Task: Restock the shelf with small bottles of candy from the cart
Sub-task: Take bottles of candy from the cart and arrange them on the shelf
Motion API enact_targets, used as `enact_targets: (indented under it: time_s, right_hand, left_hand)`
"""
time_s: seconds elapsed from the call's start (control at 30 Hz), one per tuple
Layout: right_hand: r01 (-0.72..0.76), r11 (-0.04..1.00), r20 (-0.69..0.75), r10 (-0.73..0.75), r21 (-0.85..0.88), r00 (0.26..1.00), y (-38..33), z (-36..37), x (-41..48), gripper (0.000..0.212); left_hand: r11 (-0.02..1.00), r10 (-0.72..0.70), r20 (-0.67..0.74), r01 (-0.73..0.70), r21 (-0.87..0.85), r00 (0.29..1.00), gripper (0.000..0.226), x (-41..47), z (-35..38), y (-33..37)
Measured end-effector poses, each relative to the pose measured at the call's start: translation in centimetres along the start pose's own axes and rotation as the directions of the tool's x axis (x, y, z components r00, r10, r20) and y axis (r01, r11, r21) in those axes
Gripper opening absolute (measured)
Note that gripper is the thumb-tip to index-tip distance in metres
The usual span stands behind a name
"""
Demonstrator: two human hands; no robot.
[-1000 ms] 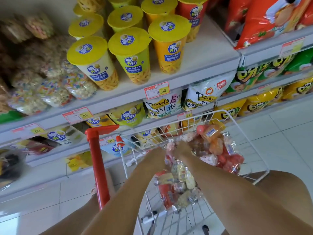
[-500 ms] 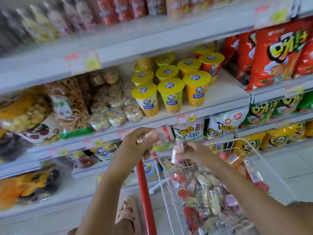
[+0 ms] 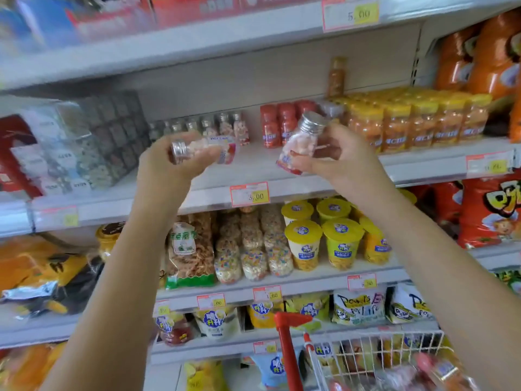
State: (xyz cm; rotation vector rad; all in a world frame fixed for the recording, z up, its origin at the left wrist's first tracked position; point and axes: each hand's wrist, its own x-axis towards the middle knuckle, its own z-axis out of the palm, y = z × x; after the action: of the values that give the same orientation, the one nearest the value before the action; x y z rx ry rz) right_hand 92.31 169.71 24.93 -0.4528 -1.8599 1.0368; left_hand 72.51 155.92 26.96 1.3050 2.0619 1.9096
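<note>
Bottle (image 3: 301, 145) in each hand (image 3: 346, 162) (near shelf (image 3: 253, 167))

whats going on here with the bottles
A person is restocking candy. The left grip holds one small bottle on its side, the right grip holds a second bottle tilted, cap up. Both are raised before the shelf where a row of similar silver-capped bottles stands. Neither is set down yet. The cart sits lower right.

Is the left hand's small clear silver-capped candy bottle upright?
No, the left hand grips the small clear silver-capped candy bottle sideways, cap leftward.
</note>
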Motion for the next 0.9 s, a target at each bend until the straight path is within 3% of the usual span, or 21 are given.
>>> enact_targets:
  time_s: [0.1,0.2,0.27,0.33,0.43,0.6,0.7,0.8,0.9]
  right_hand:
    - [0.005,0.981,-0.002,-0.005,-0.196,1.000,0.3,2.4,5.7,0.043]
    - [-0.026,0.877,0.038,0.050,-0.481,0.998,1.4,4.8,10.1,0.061]
    - [-0.020,0.832,0.093,0.086,-0.555,0.992,1.7,6.0,12.3,0.050]
    - [0.006,0.776,0.157,0.120,-0.631,0.980,1.9,7.0,14.3,0.023]
    - [0.105,0.684,0.259,0.127,-0.722,0.957,2.3,8.6,17.2,0.027]
    - [0.235,0.503,0.339,0.124,-0.832,0.933,3.4,10.5,21.1,0.010]
    - [0.229,0.476,0.345,0.172,-0.849,0.923,3.6,10.7,22.9,0.013]
    - [0.235,0.440,0.352,0.207,-0.867,0.913,3.8,11.1,24.6,0.021]
    - [0.222,0.429,0.346,0.236,-0.876,0.908,4.4,11.4,26.1,0.030]
  left_hand:
    - [0.972,0.027,0.021,-0.031,0.232,0.999,0.042,4.8,-0.6,-0.4]
    - [0.887,0.025,0.112,-0.074,0.457,0.993,0.040,8.4,0.3,-1.5]
    - [0.826,0.005,0.172,-0.101,0.554,0.985,0.043,10.3,1.3,-2.5]
    - [0.772,0.001,0.232,-0.148,0.619,0.973,0.039,12.0,2.3,-3.3]
    - [0.730,-0.029,0.294,-0.180,0.659,0.955,0.035,14.1,3.6,-4.1]
    - [0.617,0.049,0.406,-0.347,0.706,0.913,0.034,17.6,5.1,-4.7]
    - [0.625,0.072,0.436,-0.382,0.681,0.897,0.032,19.8,5.8,-5.4]
    - [0.658,0.103,0.413,-0.373,0.654,0.905,0.046,21.6,6.3,-6.6]
    - [0.601,0.171,0.395,-0.413,0.684,0.903,0.055,23.3,6.8,-8.1]
